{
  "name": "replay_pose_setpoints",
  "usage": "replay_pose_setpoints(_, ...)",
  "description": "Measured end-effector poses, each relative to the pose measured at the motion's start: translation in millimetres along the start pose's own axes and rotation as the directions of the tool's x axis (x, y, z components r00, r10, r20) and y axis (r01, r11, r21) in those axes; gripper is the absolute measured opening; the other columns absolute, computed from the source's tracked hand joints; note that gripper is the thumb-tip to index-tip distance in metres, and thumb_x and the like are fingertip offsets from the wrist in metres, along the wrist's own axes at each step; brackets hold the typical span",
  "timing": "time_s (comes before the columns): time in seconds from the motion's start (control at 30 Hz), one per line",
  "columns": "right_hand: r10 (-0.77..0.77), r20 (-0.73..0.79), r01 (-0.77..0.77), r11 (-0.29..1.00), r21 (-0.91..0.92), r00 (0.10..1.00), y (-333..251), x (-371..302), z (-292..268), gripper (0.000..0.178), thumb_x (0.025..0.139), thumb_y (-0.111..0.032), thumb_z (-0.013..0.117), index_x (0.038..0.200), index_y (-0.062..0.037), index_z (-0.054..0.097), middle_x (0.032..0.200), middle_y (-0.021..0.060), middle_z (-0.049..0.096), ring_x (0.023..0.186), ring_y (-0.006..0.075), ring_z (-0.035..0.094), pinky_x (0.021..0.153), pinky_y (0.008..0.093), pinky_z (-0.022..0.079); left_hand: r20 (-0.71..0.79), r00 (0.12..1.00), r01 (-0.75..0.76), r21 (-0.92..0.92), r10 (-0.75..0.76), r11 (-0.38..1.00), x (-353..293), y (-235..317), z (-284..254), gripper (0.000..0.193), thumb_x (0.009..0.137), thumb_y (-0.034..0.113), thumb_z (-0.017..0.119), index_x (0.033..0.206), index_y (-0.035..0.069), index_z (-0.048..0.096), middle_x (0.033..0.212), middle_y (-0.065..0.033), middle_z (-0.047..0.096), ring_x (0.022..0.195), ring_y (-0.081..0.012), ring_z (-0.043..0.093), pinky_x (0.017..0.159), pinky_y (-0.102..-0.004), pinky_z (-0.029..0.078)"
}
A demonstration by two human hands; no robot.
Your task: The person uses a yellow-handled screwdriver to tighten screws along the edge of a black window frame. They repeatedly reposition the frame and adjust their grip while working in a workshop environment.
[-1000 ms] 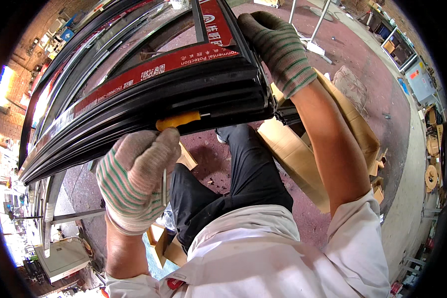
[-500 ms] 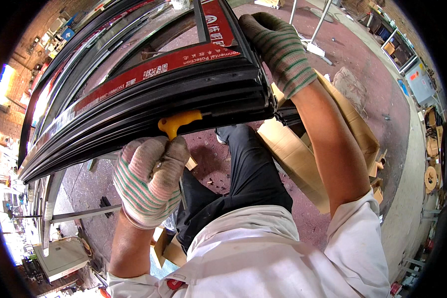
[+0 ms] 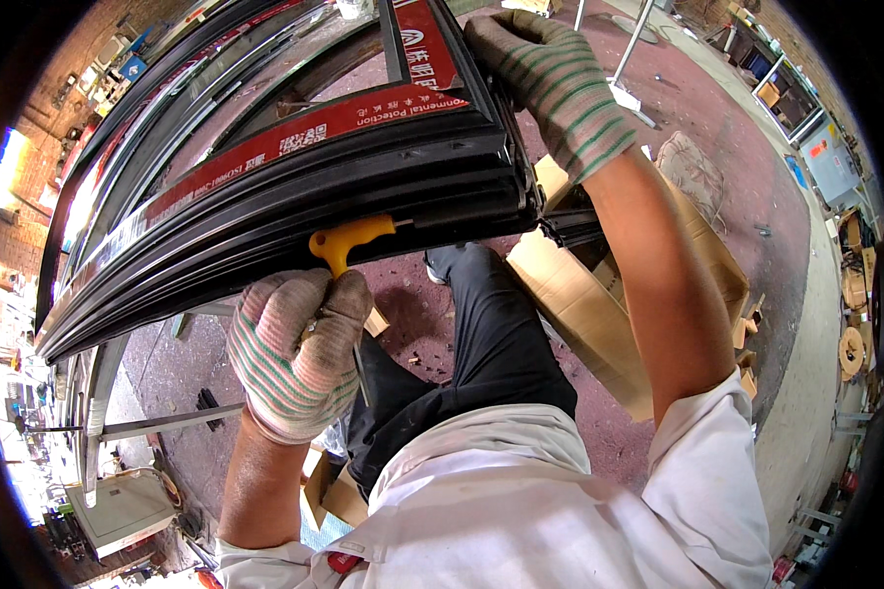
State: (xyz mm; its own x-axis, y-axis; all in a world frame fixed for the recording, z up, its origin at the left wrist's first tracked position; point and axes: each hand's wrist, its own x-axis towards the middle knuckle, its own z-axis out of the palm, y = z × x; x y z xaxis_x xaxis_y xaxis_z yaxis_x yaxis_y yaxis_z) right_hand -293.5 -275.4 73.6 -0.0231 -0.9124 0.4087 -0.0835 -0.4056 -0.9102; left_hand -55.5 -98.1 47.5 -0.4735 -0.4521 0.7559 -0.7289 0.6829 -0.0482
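A black window frame (image 3: pixel 363 187) with red protective tape (image 3: pixel 334 133) stretches from the upper left to a corner in front of me. My gloved left hand (image 3: pixel 300 348) is closed around a yellow T-handle hex key (image 3: pixel 349 239). The handle lies against the frame's near side, with a short metal tip pointing right along it. Its long shaft runs down past my fingers. Higher up on the right, my gloved right hand (image 3: pixel 550 83) grips the frame's right side just beyond the corner; its fingertips are partly hidden.
An open cardboard box (image 3: pixel 599 324) sits on the reddish floor right of my legs, with dark strips poking into it. Metal stand legs (image 3: pixel 98 412) hold up the left side. A patterned cushion or sack (image 3: pixel 692 172) lies farther right. Small black scraps dot the floor.
The frame's near corner has shifted slightly left and up. My right hand has moved slightly left with it, while the left hand and hex key are almost where they were.
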Motion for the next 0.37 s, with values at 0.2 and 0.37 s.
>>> replay_pose_setpoints(0.2,0.035,0.033,-0.041,0.985,0.17,0.999,-32,-6,-6,0.013,0.091,-0.019,0.07,0.088,-0.0064,0.068,0.075,-0.006,0.059,0.068,0.0047,0.052,0.06,0.0199,0.043,-0.055,0.998,-0.009,0.011,0.009,1.0,0,0,6,0.045,0.065,-0.005,0.078,0.104,0.013,0.065,0.088,-0.0068,0.062,0.077,-0.0244,0.063,0.064,-0.034,0.053)
replay_pose_setpoints(0.37,-0.026,0.027,0.018,0.962,0.272,0.999,-58,-16,-6,0.013,0.09,-0.018,0.071,0.094,-0.0055,0.068,0.078,-0.0034,0.063,0.069,0.0063,0.056,0.062,0.0198,0.046,-0.087,0.996,0.0,0.01,0.001,1.0,-4,-2,8,0.044,0.065,-0.003,0.079,0.103,0.015,0.067,0.087,-0.0054,0.062,0.076,-0.0238,0.063,0.062,-0.0341,0.053)
